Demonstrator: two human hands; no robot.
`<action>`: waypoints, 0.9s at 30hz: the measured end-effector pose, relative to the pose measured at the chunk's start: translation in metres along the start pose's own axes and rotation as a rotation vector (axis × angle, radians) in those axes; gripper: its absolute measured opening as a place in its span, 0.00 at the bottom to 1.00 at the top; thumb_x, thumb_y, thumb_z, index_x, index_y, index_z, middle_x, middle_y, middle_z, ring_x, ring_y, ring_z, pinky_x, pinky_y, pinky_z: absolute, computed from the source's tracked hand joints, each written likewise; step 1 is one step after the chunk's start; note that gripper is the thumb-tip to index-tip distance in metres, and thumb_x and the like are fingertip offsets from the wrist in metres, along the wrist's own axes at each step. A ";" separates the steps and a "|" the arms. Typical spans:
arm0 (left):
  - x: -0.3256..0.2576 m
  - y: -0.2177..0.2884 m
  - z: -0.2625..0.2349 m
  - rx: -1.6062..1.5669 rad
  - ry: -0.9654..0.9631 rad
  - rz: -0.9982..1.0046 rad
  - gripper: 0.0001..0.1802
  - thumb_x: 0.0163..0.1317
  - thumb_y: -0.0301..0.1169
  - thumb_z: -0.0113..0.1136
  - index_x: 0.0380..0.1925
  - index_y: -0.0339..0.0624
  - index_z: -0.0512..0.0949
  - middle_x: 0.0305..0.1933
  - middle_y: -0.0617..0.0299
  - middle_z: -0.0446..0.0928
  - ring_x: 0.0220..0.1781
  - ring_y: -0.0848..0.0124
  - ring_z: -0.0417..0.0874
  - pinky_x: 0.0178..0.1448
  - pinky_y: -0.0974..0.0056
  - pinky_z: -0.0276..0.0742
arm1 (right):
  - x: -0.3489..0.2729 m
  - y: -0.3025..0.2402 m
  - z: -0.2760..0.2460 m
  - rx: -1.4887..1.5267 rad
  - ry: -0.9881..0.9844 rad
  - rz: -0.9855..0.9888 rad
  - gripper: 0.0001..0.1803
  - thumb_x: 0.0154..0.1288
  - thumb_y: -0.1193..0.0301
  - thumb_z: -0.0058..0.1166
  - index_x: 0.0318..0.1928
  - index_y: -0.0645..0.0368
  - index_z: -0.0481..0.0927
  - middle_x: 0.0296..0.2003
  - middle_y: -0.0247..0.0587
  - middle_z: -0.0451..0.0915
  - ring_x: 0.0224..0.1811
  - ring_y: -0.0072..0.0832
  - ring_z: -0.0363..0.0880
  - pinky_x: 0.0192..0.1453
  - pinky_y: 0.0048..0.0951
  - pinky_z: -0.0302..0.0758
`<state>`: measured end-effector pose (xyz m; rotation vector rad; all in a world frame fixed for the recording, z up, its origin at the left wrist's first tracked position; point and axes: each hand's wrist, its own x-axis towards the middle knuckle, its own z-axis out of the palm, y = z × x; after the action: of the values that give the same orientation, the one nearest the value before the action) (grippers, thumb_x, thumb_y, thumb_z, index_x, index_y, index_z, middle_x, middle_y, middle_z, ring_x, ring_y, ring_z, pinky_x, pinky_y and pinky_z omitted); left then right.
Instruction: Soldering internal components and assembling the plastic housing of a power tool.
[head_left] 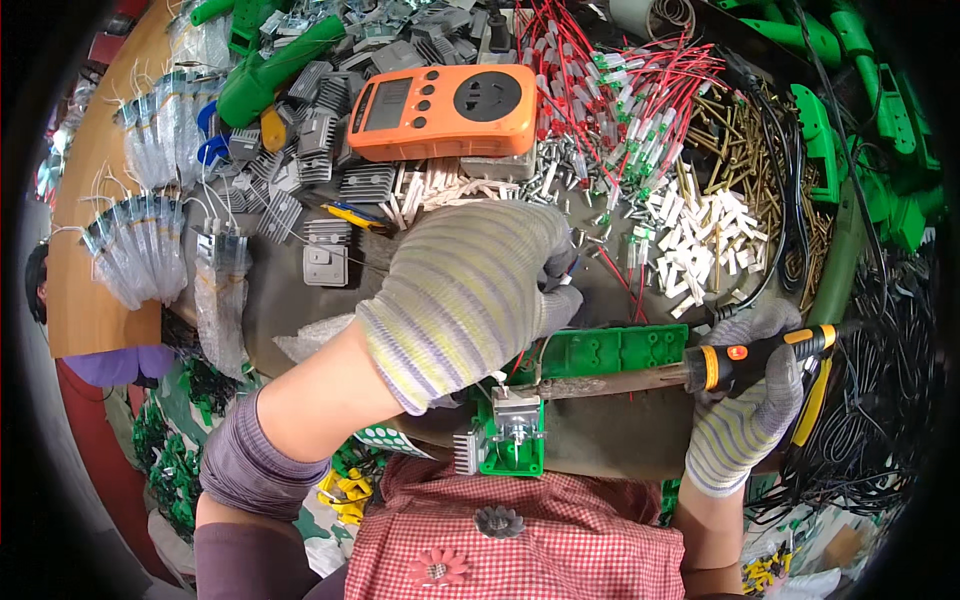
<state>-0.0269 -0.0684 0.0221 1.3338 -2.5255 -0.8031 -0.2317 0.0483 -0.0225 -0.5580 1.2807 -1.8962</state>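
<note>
Ribbed grey heatsinks [325, 250] strew the dark bench [620, 435]. The right hand [748, 415] wraps its grip around a soldering iron [745, 368], tarnished rod [620, 381] near a green plastic casing [515, 457]; the knit-gloved left hand [475, 285] arches palm-down, its grip too hidden to tell.

grey-and-yellow striped gloves [460, 290] accompany a purple sleeve [265, 450] and red checked garment [590, 545] with flowers [438, 567].

From my distant place, I cannot read any word or number in this view. On the orange meter [440, 122], the grey screen [388, 103] gives me no digit I can make out, and the sheet of green round stickers [390, 440] and the black tool handle [762, 363] also show nothing legible to me.
</note>
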 end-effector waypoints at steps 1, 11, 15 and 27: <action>0.000 0.000 0.001 -0.076 0.042 0.007 0.10 0.55 0.34 0.70 0.30 0.39 0.81 0.28 0.55 0.80 0.29 0.60 0.82 0.37 0.60 0.77 | 0.002 -0.005 -0.005 -0.019 -0.119 0.035 0.21 0.68 0.55 0.56 0.51 0.58 0.72 0.28 0.42 0.76 0.21 0.25 0.72 0.21 0.22 0.67; -0.018 -0.008 0.000 -0.807 0.054 0.092 0.06 0.60 0.17 0.63 0.38 0.34 0.83 0.38 0.58 0.83 0.31 0.75 0.83 0.36 0.72 0.78 | -0.001 -0.006 0.007 0.026 0.077 0.028 0.20 0.68 0.57 0.57 0.47 0.60 0.70 0.30 0.44 0.77 0.21 0.25 0.73 0.20 0.22 0.67; -0.024 -0.005 -0.014 -0.836 -0.072 -0.041 0.08 0.60 0.17 0.62 0.40 0.33 0.82 0.40 0.56 0.84 0.35 0.72 0.86 0.41 0.72 0.80 | 0.001 -0.007 0.002 0.018 -0.068 0.033 0.19 0.69 0.58 0.56 0.46 0.60 0.70 0.28 0.43 0.76 0.20 0.25 0.70 0.20 0.23 0.66; -0.051 -0.008 -0.005 -0.857 0.079 0.025 0.19 0.58 0.20 0.67 0.52 0.32 0.79 0.40 0.55 0.86 0.44 0.67 0.88 0.51 0.65 0.82 | 0.001 -0.009 0.003 -0.042 -0.124 -0.017 0.22 0.69 0.53 0.54 0.48 0.59 0.71 0.27 0.41 0.74 0.21 0.25 0.70 0.22 0.20 0.64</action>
<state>0.0105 -0.0322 0.0271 0.9841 -1.7527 -1.5371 -0.2335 0.0475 -0.0131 -0.6994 1.2415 -1.8216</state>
